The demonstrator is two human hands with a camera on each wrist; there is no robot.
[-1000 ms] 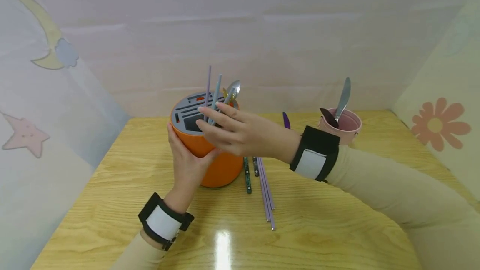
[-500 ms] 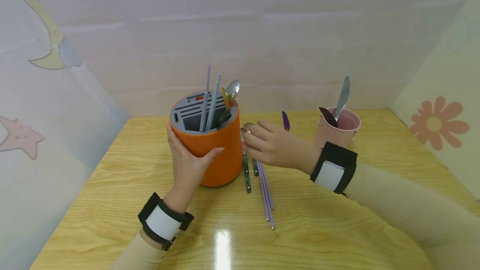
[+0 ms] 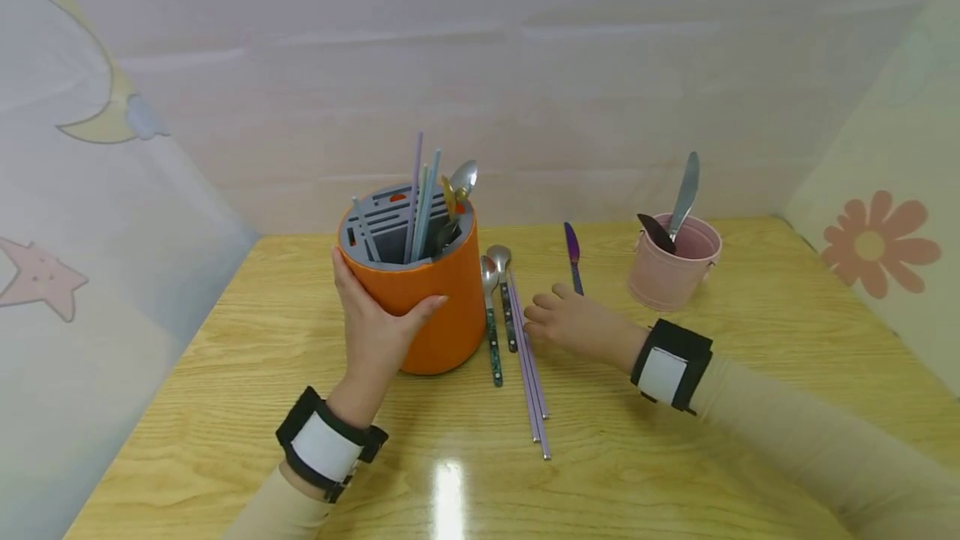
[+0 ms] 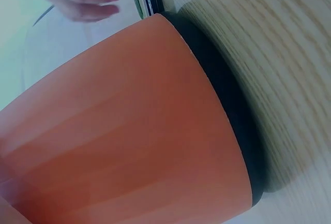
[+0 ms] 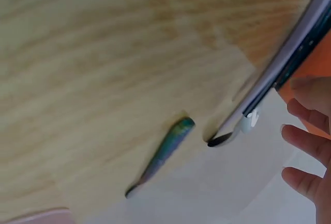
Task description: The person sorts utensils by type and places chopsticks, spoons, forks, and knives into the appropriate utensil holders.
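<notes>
Left hand [image 3: 375, 327]: fingers and thumb are wrapped around the near side of the orange utensil holder [image 3: 438, 307], grasping it. The thumb lies across the front wall; the other fingers reach round the left wall. The holder stands upright on the wooden counter [image 3: 637, 457], left of centre. In the left wrist view the orange wall fills most of the picture, with a dark band at the base where it meets the counter.

Right hand [image 3: 573, 323]: fingers are released, loosely bent, and hold nothing. The hand rests low on the counter just right of the holder, with the fingertips at the upper ends of the purple chopsticks [image 3: 531, 373]. Whether they touch the sticks cannot be told.

Holder contents: a grey slotted insert [image 3: 375, 227] closes the top. Upright in it are a lilac stick, a pale blue stick and a silver spoon [image 3: 465, 177], with a yellow item beside the spoon.

Items lying beside the holder, left to right: two spoons [image 3: 493, 298] with dark patterned handles, bowls pointing away from the person, lying just beside the holder's right wall; then the purple chopsticks, parallel, running toward the near edge. A purple-bladed knife [image 3: 573, 252] lies beyond the right hand, apart from the chopsticks.

Further right stands a pink bucket [image 3: 671, 273], well apart from the holder. It contains a silver knife [image 3: 686, 190] leaning to the right and a dark utensil [image 3: 657, 233].

Both wrists carry black-and-white bands over beige sleeves.
</notes>
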